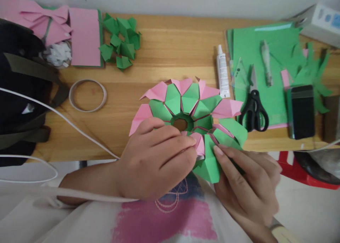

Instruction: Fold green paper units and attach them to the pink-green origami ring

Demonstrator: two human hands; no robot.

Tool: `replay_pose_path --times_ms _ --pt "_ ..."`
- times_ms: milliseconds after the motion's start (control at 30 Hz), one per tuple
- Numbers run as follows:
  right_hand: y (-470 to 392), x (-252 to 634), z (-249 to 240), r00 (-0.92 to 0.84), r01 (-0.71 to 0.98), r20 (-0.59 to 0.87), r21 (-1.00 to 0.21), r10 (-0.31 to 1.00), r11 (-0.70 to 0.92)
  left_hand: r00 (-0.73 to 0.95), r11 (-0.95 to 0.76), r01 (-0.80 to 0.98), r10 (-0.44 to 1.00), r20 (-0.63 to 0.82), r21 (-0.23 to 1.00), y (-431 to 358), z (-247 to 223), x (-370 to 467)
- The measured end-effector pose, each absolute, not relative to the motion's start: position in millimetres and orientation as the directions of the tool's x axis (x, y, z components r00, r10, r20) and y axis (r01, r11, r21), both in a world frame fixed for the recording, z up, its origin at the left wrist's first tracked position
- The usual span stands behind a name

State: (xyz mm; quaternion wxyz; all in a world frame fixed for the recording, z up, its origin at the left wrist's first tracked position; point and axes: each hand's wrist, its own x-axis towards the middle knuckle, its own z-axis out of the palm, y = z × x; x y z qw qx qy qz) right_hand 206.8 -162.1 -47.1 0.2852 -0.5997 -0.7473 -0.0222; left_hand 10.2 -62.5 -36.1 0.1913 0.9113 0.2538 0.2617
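A ring-shaped origami flower point(174, 98) of folded green and pink paper pieces lies at the table's front edge, with a round hole in its middle. My left hand point(159, 158) is closed on its near side, pinching a small pink piece point(199, 144) between thumb and fingers. On the near right, my right hand point(247, 179) grips a green petal point(208, 165), fingers on top and the thumb hidden beneath. Part of the ring's near left is covered by my left hand.
Folded green pieces point(127, 46) and a pink paper stack point(85, 38) lie at the back left, near a tape roll point(104, 98). A glue tube point(222, 73), scissors point(254, 105), a cutter point(266, 62) and a phone point(302, 112) are on the right. White cables point(66, 118) cross the left side.
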Motion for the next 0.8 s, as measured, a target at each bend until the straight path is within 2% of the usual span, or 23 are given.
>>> replay_pose_path --times_ms 367,567,800 --pt "-159.0 214.3 -44.7 -0.227 0.877 0.425 -0.302 0.876 0.374 0.771 -0.822 0.333 0.519 0.368 0.461 -62.6 -33.4 6.3" --pt "-158.7 212.2 -43.4 -0.214 0.874 0.456 -0.307 0.864 0.378 0.802 -0.838 0.332 0.493 0.337 0.434 -62.4 -32.9 4.2" --pt "-160.9 208.1 -42.7 -0.177 0.89 0.425 -0.316 0.888 0.329 0.802 -0.845 0.332 0.486 0.346 0.419 -62.2 -32.9 5.0"
